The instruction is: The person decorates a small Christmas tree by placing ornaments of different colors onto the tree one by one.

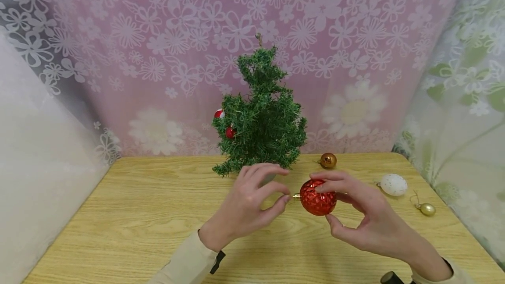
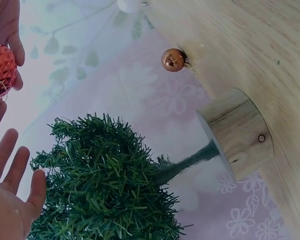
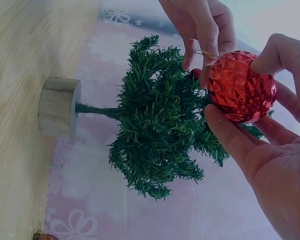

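Note:
A faceted red bauble (image 1: pixel 317 204) is held over the table, its gold cap facing left. My right hand (image 1: pixel 368 214) grips it between thumb and fingers. With thumb and index fingertip, my left hand (image 1: pixel 252 200) pinches the thin gold hanging loop (image 3: pixel 205 53) at the cap; the other left fingers are spread. Behind the hands stands a small artificial Christmas tree (image 1: pixel 264 113). Two ornaments hang on its left side: a small red ball (image 1: pixel 230 133) and a red-and-white one (image 1: pixel 218 113), partly hidden by branches. The tree's round wooden base (image 2: pixel 240 135) shows in the wrist views.
On the right of the wooden table (image 1: pixel 130 214) lie a copper-coloured ball (image 1: pixel 328 160), a speckled white egg-shaped ornament (image 1: pixel 393 185) and a small gold ornament (image 1: pixel 427 209). Flowered curtains (image 1: pixel 177 47) enclose the back and sides.

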`<state>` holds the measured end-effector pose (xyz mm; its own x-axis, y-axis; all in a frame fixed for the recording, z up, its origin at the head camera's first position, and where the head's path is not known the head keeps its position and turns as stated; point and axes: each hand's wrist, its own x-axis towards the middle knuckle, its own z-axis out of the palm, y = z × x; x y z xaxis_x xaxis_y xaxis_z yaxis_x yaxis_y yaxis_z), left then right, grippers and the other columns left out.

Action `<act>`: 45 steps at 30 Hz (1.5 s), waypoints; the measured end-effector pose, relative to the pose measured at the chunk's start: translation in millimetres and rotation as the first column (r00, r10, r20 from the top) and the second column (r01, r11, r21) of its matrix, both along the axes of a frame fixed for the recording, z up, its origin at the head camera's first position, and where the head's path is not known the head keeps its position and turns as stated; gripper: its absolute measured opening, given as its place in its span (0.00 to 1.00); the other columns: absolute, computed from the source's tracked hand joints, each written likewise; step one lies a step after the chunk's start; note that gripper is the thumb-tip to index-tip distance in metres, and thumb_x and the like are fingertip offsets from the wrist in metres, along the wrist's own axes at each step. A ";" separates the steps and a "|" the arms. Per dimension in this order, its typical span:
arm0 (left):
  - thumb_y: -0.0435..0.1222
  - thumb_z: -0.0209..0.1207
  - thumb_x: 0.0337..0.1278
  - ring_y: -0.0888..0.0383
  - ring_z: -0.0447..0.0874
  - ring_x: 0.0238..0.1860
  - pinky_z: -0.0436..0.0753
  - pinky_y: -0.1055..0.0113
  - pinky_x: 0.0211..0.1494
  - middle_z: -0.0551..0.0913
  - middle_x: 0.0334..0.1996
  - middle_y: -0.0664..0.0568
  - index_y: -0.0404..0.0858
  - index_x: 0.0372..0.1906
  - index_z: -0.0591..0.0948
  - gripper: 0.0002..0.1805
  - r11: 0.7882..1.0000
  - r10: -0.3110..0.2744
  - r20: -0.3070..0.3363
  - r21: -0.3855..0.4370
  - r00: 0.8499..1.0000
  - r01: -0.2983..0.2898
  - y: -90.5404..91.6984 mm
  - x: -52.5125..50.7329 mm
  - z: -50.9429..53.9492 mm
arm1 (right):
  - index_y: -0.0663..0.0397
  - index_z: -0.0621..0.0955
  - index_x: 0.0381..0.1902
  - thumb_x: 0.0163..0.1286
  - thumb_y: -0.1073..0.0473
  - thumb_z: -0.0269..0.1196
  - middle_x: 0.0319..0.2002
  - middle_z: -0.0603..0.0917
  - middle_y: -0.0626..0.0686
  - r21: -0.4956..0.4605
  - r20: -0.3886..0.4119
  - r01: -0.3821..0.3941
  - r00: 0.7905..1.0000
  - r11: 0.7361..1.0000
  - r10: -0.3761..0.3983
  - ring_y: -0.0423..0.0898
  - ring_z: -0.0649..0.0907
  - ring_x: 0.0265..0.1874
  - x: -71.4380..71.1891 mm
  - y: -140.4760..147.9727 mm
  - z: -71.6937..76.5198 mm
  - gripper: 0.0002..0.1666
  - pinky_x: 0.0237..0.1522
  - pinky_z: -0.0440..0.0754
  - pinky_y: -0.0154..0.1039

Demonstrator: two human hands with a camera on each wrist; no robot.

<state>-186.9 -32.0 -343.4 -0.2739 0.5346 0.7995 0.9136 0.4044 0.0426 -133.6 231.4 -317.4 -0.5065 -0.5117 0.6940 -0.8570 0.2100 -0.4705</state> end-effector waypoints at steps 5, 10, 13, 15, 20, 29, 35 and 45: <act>0.38 0.68 0.60 0.54 0.80 0.60 0.76 0.59 0.59 0.85 0.56 0.53 0.47 0.37 0.87 0.02 0.999 0.010 -0.019 0.033 1.000 -0.009 -1.2 0.2 -0.2 | 0.63 0.78 0.60 0.40 0.84 0.68 0.66 0.78 0.57 0.027 -0.028 0.041 0.999 0.999 -0.040 0.39 0.83 0.60 -0.6 1.2 -0.9 0.43 0.55 0.82 0.26; 0.38 0.66 0.61 0.54 0.80 0.60 0.76 0.59 0.58 0.85 0.56 0.52 0.47 0.37 0.88 0.02 0.998 0.032 -0.022 0.048 0.999 -0.031 -1.9 1.9 0.0 | 0.59 0.80 0.60 0.39 0.81 0.70 0.63 0.79 0.56 0.053 -0.070 0.070 0.995 0.996 -0.067 0.38 0.83 0.58 -2.2 1.1 -1.3 0.44 0.52 0.82 0.24; 0.37 0.67 0.60 0.54 0.80 0.60 0.76 0.58 0.58 0.85 0.56 0.52 0.46 0.36 0.88 0.02 0.997 0.042 -0.025 0.062 0.999 -0.040 -1.4 3.4 0.1 | 0.56 0.81 0.61 0.39 0.78 0.72 0.61 0.80 0.55 0.085 -0.089 0.106 0.991 0.991 -0.099 0.38 0.82 0.57 -2.0 0.4 -0.9 0.44 0.49 0.82 0.23; 0.37 0.66 0.60 0.54 0.81 0.59 0.76 0.58 0.58 0.85 0.56 0.52 0.46 0.36 0.88 0.02 0.996 0.047 -0.026 0.076 0.999 -0.045 -0.8 4.0 0.1 | 0.54 0.81 0.61 0.40 0.77 0.72 0.59 0.80 0.55 0.107 -0.088 0.125 0.989 0.986 -0.116 0.38 0.80 0.57 -1.3 0.1 -1.0 0.44 0.48 0.82 0.24; 0.36 0.64 0.61 0.53 0.81 0.57 0.76 0.58 0.53 0.84 0.54 0.51 0.46 0.32 0.86 0.03 0.990 0.052 0.019 0.133 0.998 -0.055 -2.1 4.3 -0.1 | 0.48 0.82 0.59 0.42 0.75 0.72 0.58 0.79 0.54 0.151 -0.064 0.176 0.984 0.973 -0.168 0.38 0.79 0.56 1.7 1.0 -0.8 0.42 0.49 0.81 0.23; 0.37 0.62 0.63 0.54 0.83 0.54 0.78 0.58 0.53 0.86 0.51 0.51 0.45 0.32 0.86 0.05 0.987 0.049 -0.009 0.156 0.999 -0.047 -2.0 3.3 -1.2 | 0.42 0.79 0.56 0.45 0.74 0.71 0.64 0.78 0.50 0.235 -0.054 0.186 0.982 0.954 -0.179 0.38 0.80 0.58 0.7 0.3 -0.1 0.39 0.48 0.80 0.24; 0.37 0.61 0.61 0.57 0.86 0.47 0.80 0.58 0.51 0.88 0.46 0.54 0.46 0.32 0.86 0.05 0.992 0.111 -0.200 0.087 0.974 -0.095 1.2 2.2 -0.8 | 0.42 0.75 0.50 0.46 0.71 0.73 0.59 0.77 0.46 0.278 -0.002 0.190 0.980 0.942 -0.197 0.36 0.77 0.54 -1.5 0.1 -4.1 0.34 0.44 0.82 0.26; 0.38 0.56 0.63 0.58 0.89 0.43 0.82 0.54 0.51 0.90 0.40 0.57 0.48 0.33 0.85 0.08 0.972 0.222 -0.457 0.038 0.861 -0.231 5.0 -1.6 -6.1 | 0.40 0.78 0.48 0.47 0.73 0.70 0.52 0.74 0.44 0.228 0.022 0.152 0.987 0.962 -0.161 0.34 0.77 0.40 -6.4 -5.9 -7.5 0.32 0.35 0.81 0.27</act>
<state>-188.5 -26.9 -349.5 0.0031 0.5172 0.8558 0.7126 0.5993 -0.3647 -140.0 225.5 -324.9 -0.6176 -0.5647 0.5475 -0.7865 0.4444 -0.4289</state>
